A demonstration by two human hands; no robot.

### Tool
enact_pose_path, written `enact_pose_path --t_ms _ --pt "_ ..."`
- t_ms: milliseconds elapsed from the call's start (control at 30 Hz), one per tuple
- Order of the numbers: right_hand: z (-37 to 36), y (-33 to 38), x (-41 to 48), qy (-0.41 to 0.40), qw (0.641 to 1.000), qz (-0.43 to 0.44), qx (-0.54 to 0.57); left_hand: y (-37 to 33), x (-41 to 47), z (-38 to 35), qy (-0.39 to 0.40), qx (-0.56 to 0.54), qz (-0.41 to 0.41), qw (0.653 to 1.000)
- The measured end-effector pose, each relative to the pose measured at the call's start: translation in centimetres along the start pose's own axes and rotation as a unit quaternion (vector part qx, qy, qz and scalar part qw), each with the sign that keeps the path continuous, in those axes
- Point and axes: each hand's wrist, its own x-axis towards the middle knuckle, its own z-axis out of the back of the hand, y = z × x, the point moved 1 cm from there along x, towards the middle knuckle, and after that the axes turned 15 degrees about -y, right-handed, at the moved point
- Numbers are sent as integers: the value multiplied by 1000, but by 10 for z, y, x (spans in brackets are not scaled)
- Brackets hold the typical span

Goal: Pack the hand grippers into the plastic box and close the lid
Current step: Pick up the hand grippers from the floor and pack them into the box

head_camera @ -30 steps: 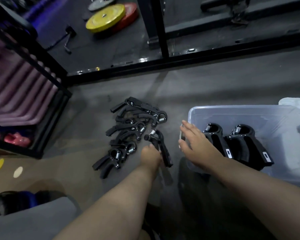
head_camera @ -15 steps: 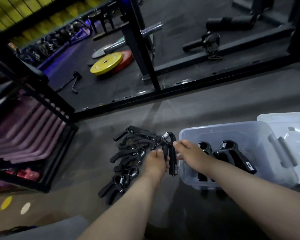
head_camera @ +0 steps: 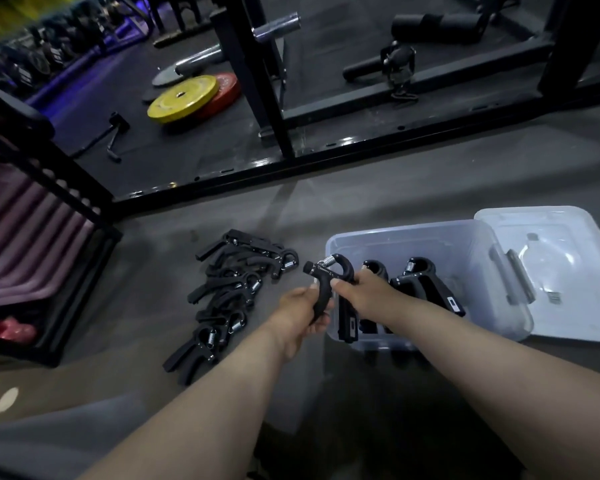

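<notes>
- We record dim indoor light overall. The dull grey floor [head_camera: 395, 188] reads murky and slightly grainy.
- A blue-violet glow sits far upper left, and the yellow-green patch in that corner is smeared.
- Small glints run along the glossy black steel base rail [head_camera: 361, 142]. The clear plastic box lid [head_camera: 568, 271] carries a soft sheen.
- We see dark shadow on the floor beneath the two bare forearms [head_camera: 187, 410], along the bottom edge.
- Wide-angle bending is evident: the black steel rack upright [head_camera: 253, 81] leans, and the margins stretch.
- The centre is sharpest. The spring coils on the black hand gripper [head_camera: 323, 289] resolve.
</notes>
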Motion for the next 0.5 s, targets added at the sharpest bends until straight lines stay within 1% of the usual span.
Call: enact_pose_path --t_ms 67,133,233,267,300,333,367,400,433,467,500 --pt "6 -6 9 -24 1000 -11 -5 -4 3 -7 5 17 -17 1000" --pt "13 -10 16 -42 999 -19 23 -9 3 -15 8 41 -41 998" --pt "21 -11 18 -13 995 -46 92 -7 6 -28 -6 56 -63 996" --pt "23 -12 19 -7 994 -47 101 -3 8 -32 -15 74 -93 993" --pt "24 -12 19 -12 994 -45 97 0 12 -35 -30 125 -147 981" --pt "24 -13 21 -27 995 -44 87 4 15 -37 -49 217 -212 952" --pt "25 -15 22 -49 995 -46 76 8 16 -39 -78 325 -272 903" --pt "24 -18 24 -72 994 -51 65 12 15 -41 -112 387 -328 854" --pt "24 -21 27 -94 992 -56 58 16 12 -42 -134 397 -385 822" --pt "24 -24 29 -113 990 -61 49 21 11 -43 -141 386 -440 798" --pt "23 -27 31 -126 989 -65 39 27 12 -44 -137 376 -468 788"
